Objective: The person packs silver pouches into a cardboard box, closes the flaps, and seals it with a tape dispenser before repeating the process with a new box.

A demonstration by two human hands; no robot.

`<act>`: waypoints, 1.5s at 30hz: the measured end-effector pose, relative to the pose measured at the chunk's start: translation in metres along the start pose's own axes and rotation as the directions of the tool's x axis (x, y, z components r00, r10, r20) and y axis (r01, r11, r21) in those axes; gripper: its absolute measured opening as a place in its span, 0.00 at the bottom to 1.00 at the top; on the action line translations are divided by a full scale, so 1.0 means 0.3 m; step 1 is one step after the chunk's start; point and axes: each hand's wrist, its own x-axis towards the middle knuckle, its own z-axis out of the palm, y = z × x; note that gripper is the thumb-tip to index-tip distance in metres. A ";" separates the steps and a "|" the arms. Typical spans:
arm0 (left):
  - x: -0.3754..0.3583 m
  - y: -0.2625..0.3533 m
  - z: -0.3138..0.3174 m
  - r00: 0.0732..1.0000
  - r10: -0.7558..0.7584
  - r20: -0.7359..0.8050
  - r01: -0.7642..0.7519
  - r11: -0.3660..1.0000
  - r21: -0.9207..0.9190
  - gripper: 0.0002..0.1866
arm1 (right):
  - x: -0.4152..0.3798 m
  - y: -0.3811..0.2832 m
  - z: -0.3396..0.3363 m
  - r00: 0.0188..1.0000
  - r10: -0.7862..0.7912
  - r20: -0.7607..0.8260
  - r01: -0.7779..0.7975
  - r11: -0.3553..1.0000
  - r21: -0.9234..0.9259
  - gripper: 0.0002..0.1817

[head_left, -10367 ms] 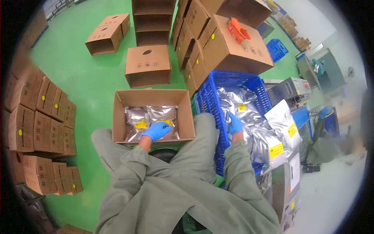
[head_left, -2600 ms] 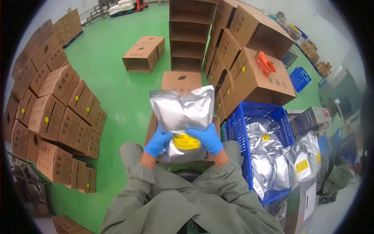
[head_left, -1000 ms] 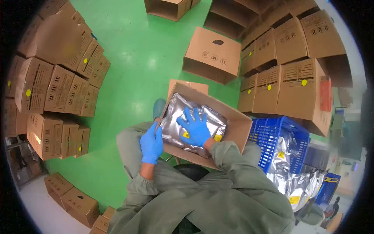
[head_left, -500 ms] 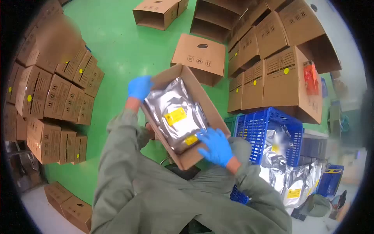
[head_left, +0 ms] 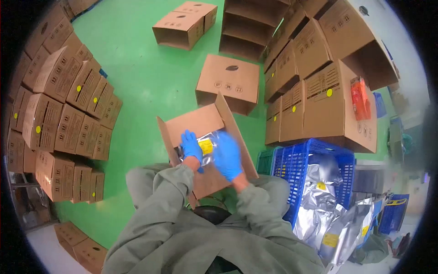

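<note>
A cardboard box (head_left: 237,132) rests at my lap, with its end flaps folded inward over part of a silver pouch (head_left: 206,157) that bears a yellow label. My left hand (head_left: 191,147) lies on the pouch and the flap edge at the left of the box, fingers stretched out. On the right side of the pouch is my right hand (head_left: 226,156), blurred by motion, so its fingers cannot be made out. Both hands wear blue gloves.
Blue crate (head_left: 296,178) with silver pouches stands at my right, beside a green crate (head_left: 265,162). Stacked boxes line the left (head_left: 75,123) and right (head_left: 324,100). An upside-down box (head_left: 228,82) sits ahead on the green floor, with another box (head_left: 180,27) beyond.
Both hands have moved inward over the pouch. The box flaps now cover parts of it that showed before. The view has shifted slightly.
</note>
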 end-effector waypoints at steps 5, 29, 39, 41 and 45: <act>-0.167 -0.005 -0.271 0.941 0.193 0.279 -0.308 0.829 0.467 0.61 | 0.066 0.032 -0.168 0.948 0.268 -0.174 -0.275 0.961 -0.017 0.22; 0.086 -0.054 -0.208 0.845 0.422 -0.329 -0.476 0.873 -0.104 0.41 | 0.391 0.188 -1.223 0.758 -0.033 -0.651 -0.555 0.493 -0.670 0.43; 0.091 -0.057 -0.184 0.851 0.392 -0.350 -0.458 0.879 -0.131 0.41 | 0.365 -0.108 -1.038 0.903 0.305 -0.302 -0.267 0.950 0.160 0.52; 0.097 -0.053 -0.176 0.859 0.375 -0.350 -0.439 0.890 -0.124 0.41 | 0.200 -0.228 -0.772 0.902 0.271 -0.336 -0.225 0.959 0.170 0.50; 0.110 -0.048 -0.145 0.829 0.372 -0.416 -0.442 0.894 -0.080 0.40 | -0.131 -0.304 -0.189 0.938 0.346 -0.019 -0.346 0.938 0.017 0.51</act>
